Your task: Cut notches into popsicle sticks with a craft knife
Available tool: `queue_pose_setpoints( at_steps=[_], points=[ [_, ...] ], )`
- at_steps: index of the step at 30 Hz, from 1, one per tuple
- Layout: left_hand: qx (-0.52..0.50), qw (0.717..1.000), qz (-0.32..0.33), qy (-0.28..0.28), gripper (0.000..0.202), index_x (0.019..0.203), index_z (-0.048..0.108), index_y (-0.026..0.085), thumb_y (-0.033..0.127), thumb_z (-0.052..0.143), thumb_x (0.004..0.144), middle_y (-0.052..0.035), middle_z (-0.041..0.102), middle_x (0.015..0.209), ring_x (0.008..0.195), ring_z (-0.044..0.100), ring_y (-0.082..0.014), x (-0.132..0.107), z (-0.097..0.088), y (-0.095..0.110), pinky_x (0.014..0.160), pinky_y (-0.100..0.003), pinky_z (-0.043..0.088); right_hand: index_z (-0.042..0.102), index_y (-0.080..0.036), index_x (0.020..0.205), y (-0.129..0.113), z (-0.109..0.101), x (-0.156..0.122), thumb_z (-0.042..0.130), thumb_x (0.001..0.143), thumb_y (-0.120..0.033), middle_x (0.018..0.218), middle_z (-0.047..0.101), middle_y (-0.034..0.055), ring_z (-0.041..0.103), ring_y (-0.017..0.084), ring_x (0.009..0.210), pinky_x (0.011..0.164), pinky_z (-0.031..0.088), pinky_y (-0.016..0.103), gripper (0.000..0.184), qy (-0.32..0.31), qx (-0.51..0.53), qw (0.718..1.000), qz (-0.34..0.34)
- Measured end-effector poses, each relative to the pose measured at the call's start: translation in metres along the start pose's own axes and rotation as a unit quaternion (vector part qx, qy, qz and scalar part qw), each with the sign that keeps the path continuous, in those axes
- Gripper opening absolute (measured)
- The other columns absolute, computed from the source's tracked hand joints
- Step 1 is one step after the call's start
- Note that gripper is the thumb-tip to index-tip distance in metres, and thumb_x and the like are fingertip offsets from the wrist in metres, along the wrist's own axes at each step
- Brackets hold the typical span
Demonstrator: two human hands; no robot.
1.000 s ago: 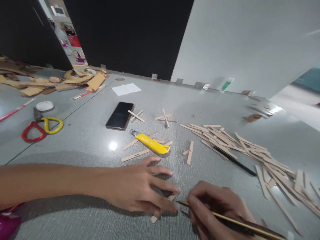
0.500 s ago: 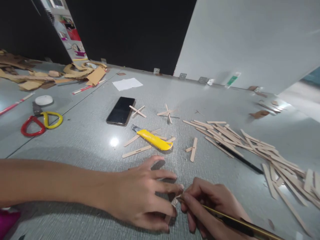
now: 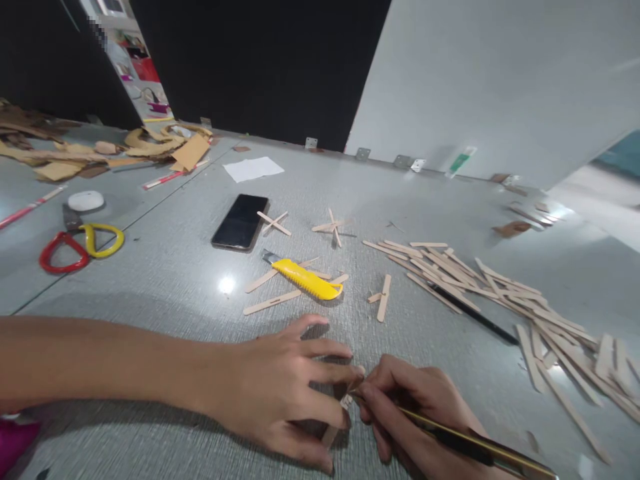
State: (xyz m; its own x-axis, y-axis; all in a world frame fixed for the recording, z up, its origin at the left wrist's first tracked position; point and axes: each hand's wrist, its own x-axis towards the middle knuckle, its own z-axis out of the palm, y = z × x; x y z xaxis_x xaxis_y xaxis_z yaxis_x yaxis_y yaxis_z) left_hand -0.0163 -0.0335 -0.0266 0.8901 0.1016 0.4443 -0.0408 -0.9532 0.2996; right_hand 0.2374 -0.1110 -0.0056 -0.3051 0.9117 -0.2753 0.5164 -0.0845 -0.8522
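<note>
The left hand (image 3: 270, 393), grip wide, presses a stick (image 3: 334, 430) on the near bench (image 3: 175, 267); the right hand (image 3: 415, 413) holds a pencil (image 3: 465, 443) at it

Left hand (image 3: 270, 393) and right hand (image 3: 415, 420) both bare, by the near edge of the tabletop (image 3: 170, 267). Left forearm (image 3: 100, 360) bare along its whole visible length, out to the left frame edge. Left fingers (image 3: 325, 348) slim, nails short and plain. Right hand shows knuckles and some wrist; the rest is cut off. Magenta patch (image 3: 15, 443) under the forearm: clothing or not, can't tell.
</note>
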Motion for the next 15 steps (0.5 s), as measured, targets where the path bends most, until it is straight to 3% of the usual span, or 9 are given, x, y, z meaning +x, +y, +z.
queue_pose_setpoints(
  at_steps=[4,9,15],
  points=[
    [-0.032,0.999,-0.008,-0.004,0.026,0.104,0.075,0.022,0.048,0.072,0.101,-0.0136,0.069,0.149,0.140,0.061,-0.0350,-0.001,-0.001,-0.003,0.126,-0.058,0.028,0.060,-0.025,0.080,0.002,-0.001,-0.001,0.054,0.112,-0.059,0.059,0.062,-0.0060,0.051,0.010,0.053,0.055,0.039,0.024,0.048,-0.008,-0.001,1.000,-0.005],
    [-0.082,0.995,-0.018,-0.046,0.017,0.107,0.076,0.027,0.042,0.076,0.099,-0.0062,0.071,0.149,0.143,0.059,-0.0314,0.002,-0.009,-0.010,0.124,-0.050,0.030,0.061,-0.024,0.082,0.004,0.001,-0.001,0.052,0.113,-0.058,0.060,0.059,-0.0069,0.052,0.010,0.054,0.054,0.039,0.024,0.047,-0.016,-0.008,1.000,-0.002],
    [-0.100,0.993,-0.022,-0.053,0.018,0.106,0.076,0.026,0.043,0.075,0.099,-0.0073,0.069,0.151,0.148,0.056,-0.0317,0.005,-0.013,-0.012,0.124,-0.051,0.030,0.055,-0.025,0.079,0.005,0.005,0.000,0.052,0.115,-0.049,0.063,0.052,-0.0076,0.044,0.010,0.055,0.054,0.034,0.027,0.043,0.027,-0.093,0.992,-0.078]
  ],
)
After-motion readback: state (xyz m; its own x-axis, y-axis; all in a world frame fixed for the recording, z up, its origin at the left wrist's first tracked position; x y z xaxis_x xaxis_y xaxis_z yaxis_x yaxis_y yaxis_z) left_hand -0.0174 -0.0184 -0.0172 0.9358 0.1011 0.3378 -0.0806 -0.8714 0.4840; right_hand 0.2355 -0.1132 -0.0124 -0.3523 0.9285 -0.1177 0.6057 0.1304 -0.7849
